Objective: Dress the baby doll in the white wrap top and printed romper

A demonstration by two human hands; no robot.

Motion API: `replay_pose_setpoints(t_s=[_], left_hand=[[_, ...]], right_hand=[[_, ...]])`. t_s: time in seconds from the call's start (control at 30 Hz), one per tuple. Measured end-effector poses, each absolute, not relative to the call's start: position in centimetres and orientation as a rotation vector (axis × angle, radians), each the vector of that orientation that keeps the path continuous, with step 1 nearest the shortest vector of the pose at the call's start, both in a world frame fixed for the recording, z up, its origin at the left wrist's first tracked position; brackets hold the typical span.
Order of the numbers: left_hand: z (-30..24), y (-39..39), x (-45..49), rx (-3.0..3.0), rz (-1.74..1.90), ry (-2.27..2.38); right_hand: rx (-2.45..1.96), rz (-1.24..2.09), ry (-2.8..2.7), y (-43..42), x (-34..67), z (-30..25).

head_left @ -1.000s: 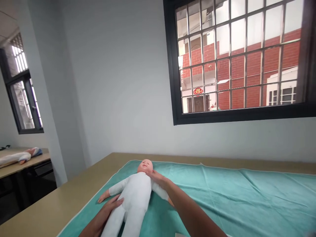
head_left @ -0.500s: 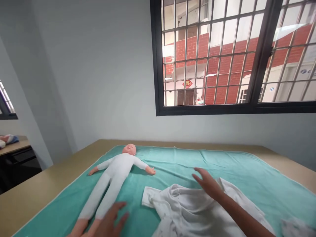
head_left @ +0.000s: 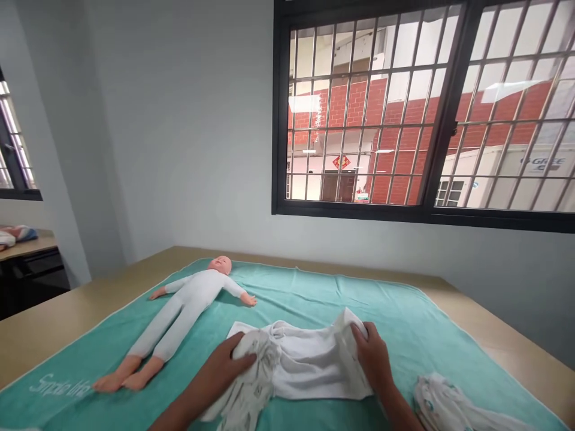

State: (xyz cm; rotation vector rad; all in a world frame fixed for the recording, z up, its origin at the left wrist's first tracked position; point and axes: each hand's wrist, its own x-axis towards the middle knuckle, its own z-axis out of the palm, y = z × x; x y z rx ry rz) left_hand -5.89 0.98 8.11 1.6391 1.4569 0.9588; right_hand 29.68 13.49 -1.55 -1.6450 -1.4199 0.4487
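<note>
A white baby garment (head_left: 309, 359) lies on the teal towel (head_left: 179, 389) in front of me, its kind not clear from its folds. My left hand (head_left: 229, 362) is closed on its bunched left part, which has a faint print. At its right edge, my right hand (head_left: 372, 347) pinches the cloth and lifts it a little. To the left a baby doll (head_left: 197, 296) in a white bodysuit lies on its back, arms spread and feet toward me, apart from both hands.
A crumpled printed cloth (head_left: 444, 401) lies on the towel at the lower right. The wooden table (head_left: 485, 317) meets the wall below a barred window (head_left: 359, 120). Another table (head_left: 33, 251) with bundled items stands at far left.
Both hands were open and blurred, the left near the doll's feet and the right above the garment. Now both have taken hold of the garment. The view has shifted.
</note>
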Motion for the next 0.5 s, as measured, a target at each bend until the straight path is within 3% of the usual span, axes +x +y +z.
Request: replay_pose_setpoints(t_s=[0.2,0.37,0.5], left_hand=[[6.0,6.5,-3.8,1.512,1.158,1.257],[8.1,7.9,-5.2,0.971,1.435,0.878],[10.6,8.2,-5.6,0.852,1.53,0.919]], right_hand=[[-1.003,0.903,-1.812,9.8,23.9,-1.7],[-1.018,0.739,-1.981,10.3,23.8,-3.5],[-1.16,0.589,-2.077,10.1,22.8,-3.6]])
